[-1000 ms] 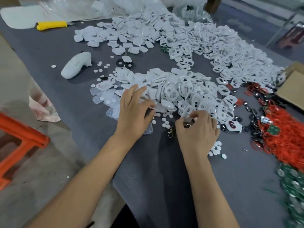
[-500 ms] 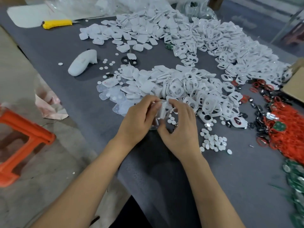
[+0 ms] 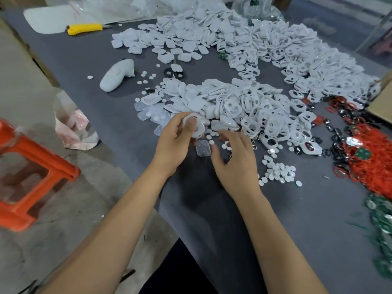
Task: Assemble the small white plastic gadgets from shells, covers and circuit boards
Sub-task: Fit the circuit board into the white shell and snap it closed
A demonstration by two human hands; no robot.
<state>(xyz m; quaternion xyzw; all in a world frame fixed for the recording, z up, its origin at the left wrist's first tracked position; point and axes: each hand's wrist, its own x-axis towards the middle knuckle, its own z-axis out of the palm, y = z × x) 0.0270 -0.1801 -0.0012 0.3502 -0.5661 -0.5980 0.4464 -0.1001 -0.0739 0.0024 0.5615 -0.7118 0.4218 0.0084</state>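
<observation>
At centre frame my left hand (image 3: 174,143) pinches a white shell (image 3: 196,127) between thumb and curled fingers, lifted just above the grey table (image 3: 297,219). My right hand (image 3: 237,160) hovers beside it, palm down, fingers loosely spread and holding nothing. Between the two hands a clear cover (image 3: 203,147) lies flat on the table. I see the heap of white shells (image 3: 250,107) just above my hands, small white discs (image 3: 277,169) to the right, and green circuit boards (image 3: 379,219) at the right edge.
</observation>
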